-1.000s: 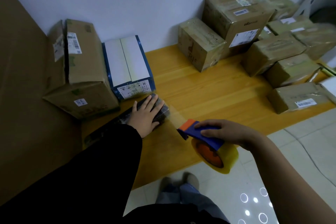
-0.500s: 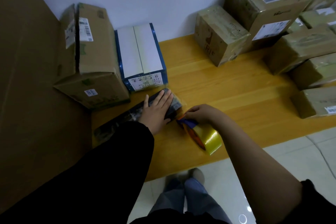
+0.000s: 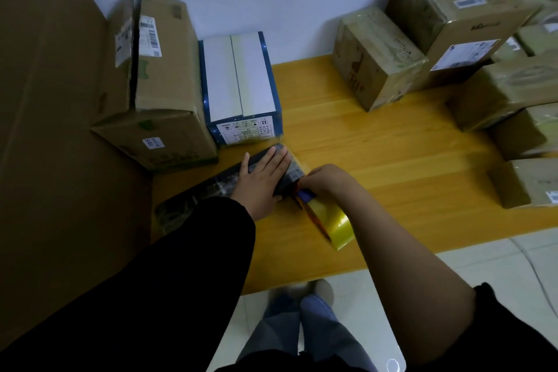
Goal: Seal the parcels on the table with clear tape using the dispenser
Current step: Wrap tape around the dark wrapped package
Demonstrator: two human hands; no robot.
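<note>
A long, flat, dark parcel (image 3: 211, 187) lies on the wooden table (image 3: 392, 160) near its left front. My left hand (image 3: 261, 178) presses flat on the parcel's right part, fingers straight. My right hand (image 3: 324, 180) grips the blue and orange tape dispenser (image 3: 305, 195) right against the parcel's right end. The dispenser's roll of clear yellowish tape (image 3: 335, 225) hangs below my hand. A shiny strip of tape (image 3: 294, 164) covers the parcel's end.
A brown carton (image 3: 154, 84) and a blue and white box (image 3: 241, 87) stand just behind the parcel. Several taped cartons (image 3: 453, 24) are stacked at the back right. A large cardboard sheet (image 3: 45, 130) stands at the left. Below the table edge is tiled floor.
My right hand has brought the dispenser left from over the table's front to the parcel's right end, shortening the stretched tape. My left hand stays pressed on the parcel.
</note>
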